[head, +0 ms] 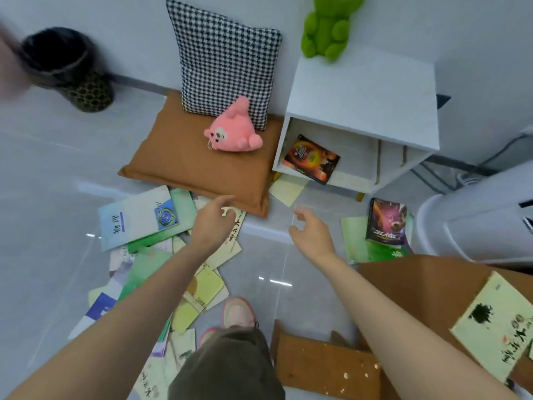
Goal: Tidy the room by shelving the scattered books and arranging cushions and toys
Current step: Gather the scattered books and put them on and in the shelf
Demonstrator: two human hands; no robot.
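Brown cushion (184,157) just beyond left grip (212,223) (empty), books (138,217) beneath

Plush toy (233,133) on cushion (184,163), left of shelf (360,96).

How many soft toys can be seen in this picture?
2. A pink toy lies on the brown cushion, in front of the checked cushion. A green toy sits on top of the white shelf. Others could be hidden out of view.
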